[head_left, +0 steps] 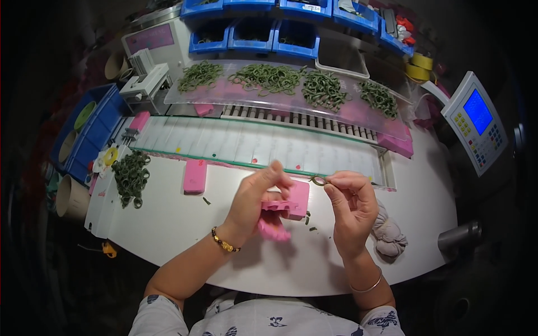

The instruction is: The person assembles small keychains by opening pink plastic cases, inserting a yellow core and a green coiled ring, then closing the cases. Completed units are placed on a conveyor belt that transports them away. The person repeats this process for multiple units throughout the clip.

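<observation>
My left hand [252, 196] is closed around a pink rubber mold [273, 231] with ragged, uneven inner edges, its pieces parted below the fingers. Just behind it is a smooth pink block [301, 197], partly covered by the hand and mold. Between the thumb and fingertips of my right hand [353, 207] is a small dark green ring [319, 181], its loop pointing left toward the mold. Small green scraps [307, 218] lie on the white table [235, 274] between my hands. Another pink block [195, 177] stands to the left.
Green rings [131, 176] are piled at the left, with more heaps [266, 77] on a clear raised shelf [224, 101]. Beneath it runs a glass-topped tray [224, 143]. Bundled grey cloth [388, 232] sits by my right wrist. A keypad with a blue screen [476, 120] stands right; blue bins [251, 36] line the back.
</observation>
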A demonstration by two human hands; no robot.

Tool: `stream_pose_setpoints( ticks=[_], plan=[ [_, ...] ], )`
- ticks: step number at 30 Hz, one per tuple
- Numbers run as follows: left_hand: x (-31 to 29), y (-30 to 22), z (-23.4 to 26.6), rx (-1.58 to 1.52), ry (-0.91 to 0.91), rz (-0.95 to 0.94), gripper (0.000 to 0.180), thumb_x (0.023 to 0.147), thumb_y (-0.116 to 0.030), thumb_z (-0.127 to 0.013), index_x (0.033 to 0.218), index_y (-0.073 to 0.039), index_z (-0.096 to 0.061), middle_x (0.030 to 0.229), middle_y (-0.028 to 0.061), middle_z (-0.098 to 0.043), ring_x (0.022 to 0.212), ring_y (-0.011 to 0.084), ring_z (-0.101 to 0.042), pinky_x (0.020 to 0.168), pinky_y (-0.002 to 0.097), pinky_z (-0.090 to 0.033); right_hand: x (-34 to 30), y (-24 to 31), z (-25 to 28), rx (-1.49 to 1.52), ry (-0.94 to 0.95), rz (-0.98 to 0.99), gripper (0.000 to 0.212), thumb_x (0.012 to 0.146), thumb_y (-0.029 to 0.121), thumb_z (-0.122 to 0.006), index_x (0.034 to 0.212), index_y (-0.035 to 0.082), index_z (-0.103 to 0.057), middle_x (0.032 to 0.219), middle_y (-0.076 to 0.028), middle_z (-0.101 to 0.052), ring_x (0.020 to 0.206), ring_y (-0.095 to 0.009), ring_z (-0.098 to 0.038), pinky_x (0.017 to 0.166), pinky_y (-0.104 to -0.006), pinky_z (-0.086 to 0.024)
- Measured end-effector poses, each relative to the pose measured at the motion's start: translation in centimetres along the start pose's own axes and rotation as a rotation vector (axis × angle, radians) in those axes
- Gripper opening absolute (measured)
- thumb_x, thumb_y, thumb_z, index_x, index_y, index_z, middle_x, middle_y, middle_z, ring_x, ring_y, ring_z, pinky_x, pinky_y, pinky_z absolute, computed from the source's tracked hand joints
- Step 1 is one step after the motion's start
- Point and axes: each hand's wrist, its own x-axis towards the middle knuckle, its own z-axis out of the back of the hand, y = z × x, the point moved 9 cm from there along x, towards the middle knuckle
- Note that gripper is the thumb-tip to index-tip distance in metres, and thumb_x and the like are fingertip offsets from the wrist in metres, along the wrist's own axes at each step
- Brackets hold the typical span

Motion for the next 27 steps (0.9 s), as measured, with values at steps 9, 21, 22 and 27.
stream_pose_setpoints(
  ticks=[9, 21, 22, 27],
  plan=[
    [-0.8, 0.2, -1.8, 0.057, 0.177, -0.044, 0.021, 0.099, -0.016, -0.064, 0.105, 0.003, -0.071, 0.089, 0.0042, -0.07, 0.075, 0.0083, -0.065, 0.067, 0.0221, -0.052, -1.5, 3.7, -2.5, -0.607, 0.214, 0.619, 0.027, 0.069, 0.001, -0.078, 0.093, 0.01, -0.071, 0.09, -0.003, -0.066, 0.08, -0.022, -0.061, 0.072, -0.0349, -0.045],
    [-1.3, -2.3, -2.0, 0.583, 0.106, -0.431, 0.01, 0.093, -0.006, -0.069, 0.099, 0.002, -0.073, 0.086, 0.0003, -0.067, 0.076, 0.005, -0.062, 0.066, 0.0217, -0.05, -1.1, -4.9, -1.6, 0.186, 0.27, -0.44, 0.012, 0.095, 0.008, -0.068, 0.104, 0.0, -0.066, 0.093, -0.001, -0.068, 0.083, -0.006, -0.06, 0.074, -0.0234, -0.049],
    [-1.3, -2.2, -2.2, 0.614, 0.127, -0.431, 0.01, 0.093, -0.006, -0.069, 0.099, 0.002, -0.073, 0.086, 0.0003, -0.066, 0.076, 0.0047, -0.061, 0.066, 0.0216, -0.05, -1.3, -5.2, -1.7, 0.203, 0.28, -0.481, 0.012, 0.095, 0.008, -0.068, 0.103, 0.0, -0.066, 0.092, -0.001, -0.068, 0.082, -0.005, -0.059, 0.073, -0.023, -0.048],
    [-1.0, -0.7, -1.9, 0.448, 0.129, -0.139, 0.018, 0.098, -0.011, -0.065, 0.105, 0.003, -0.072, 0.092, 0.0013, -0.069, 0.076, 0.0048, -0.061, 0.067, 0.0217, -0.05, -1.6, -6.7, -0.9, 0.277, 0.201, -0.576, 0.013, 0.097, 0.014, -0.067, 0.1, 0.002, -0.068, 0.088, 0.0, -0.067, 0.075, -0.004, -0.051, 0.069, -0.0206, -0.043]
  ],
)
